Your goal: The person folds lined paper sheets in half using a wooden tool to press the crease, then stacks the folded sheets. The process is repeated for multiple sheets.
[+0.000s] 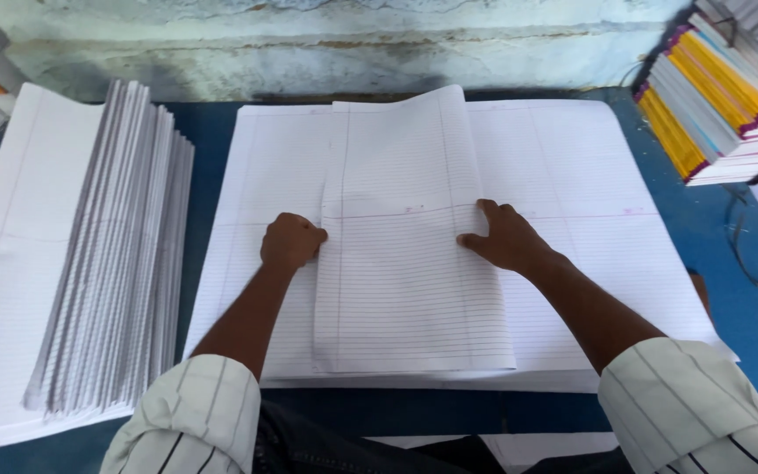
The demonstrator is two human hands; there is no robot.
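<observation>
Left hand [291, 241] fisted, right hand [506, 237] flat, both pressing folded ruled sheet [405, 263]; uneven pressure likely skews crease.

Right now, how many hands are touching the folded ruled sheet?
2: the left hand presses its left edge, the right hand its right edge, on the folded ruled sheet.

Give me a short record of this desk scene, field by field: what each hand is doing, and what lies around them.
Left hand: left hand, fist closed, pressing the left edge of the folded ruled sheet
Right hand: right hand, fingers spread flat on the sheet's right edge
Under the sheet: large flat stack of ruled paper
Left side: fanned pile of folded sheets
Upper right: stacked notebooks with coloured spines
Surface: blue table
</observation>
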